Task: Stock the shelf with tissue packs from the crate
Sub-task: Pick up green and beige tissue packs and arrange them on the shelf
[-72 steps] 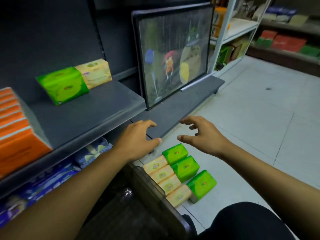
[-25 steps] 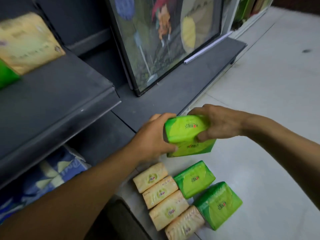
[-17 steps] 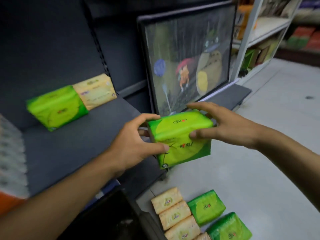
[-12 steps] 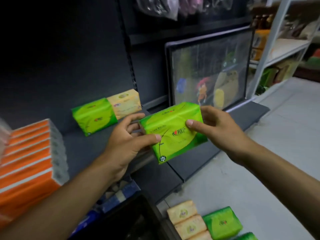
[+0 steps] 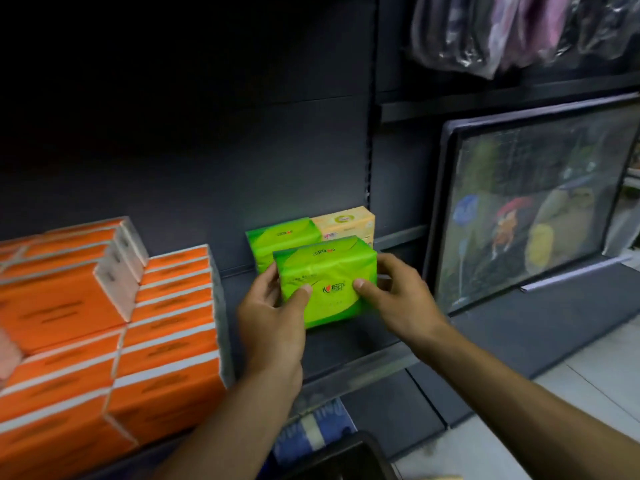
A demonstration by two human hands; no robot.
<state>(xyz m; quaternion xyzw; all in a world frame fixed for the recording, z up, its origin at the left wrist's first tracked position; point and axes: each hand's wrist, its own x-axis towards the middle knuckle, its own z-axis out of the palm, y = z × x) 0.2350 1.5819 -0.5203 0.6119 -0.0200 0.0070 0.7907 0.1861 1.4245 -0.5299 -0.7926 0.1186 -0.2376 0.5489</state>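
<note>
Far left: stacks of orange packs (image 5: 104, 323) fill that end of the shelf (image 5: 349, 370), several high. Left hand (image 5: 273, 317) grips the left end of a green tissue pack (image 5: 329, 282), thumb flat on the front face, fingers wrapped behind the end. Pack sits squarely between both hands, long side across, printed face toward me, top tipped slightly back. It's over the shelf board, just right of the orange stacks. I can't tell if its bottom edge touches the board. Directly behind it a second green pack (image 5: 277, 235) stands at the back of the shelf, with a yellow pack (image 5: 348, 221) touching its right end. Held pack overlaps both from my view; contact unclear. Right hand (image 5: 398, 299) holds the right end the same way, thumb on the front, fingers curled round the back. Right of that, a framed cartoon picture (image 5: 536, 202) stands on the lower dark base. Plastic-wrapped goods (image 5: 502, 29) hang above it. Bottom centre: blue packs (image 5: 311, 431) under the shelf, dark crate (image 5: 349, 452) rim at the frame edge.
</note>
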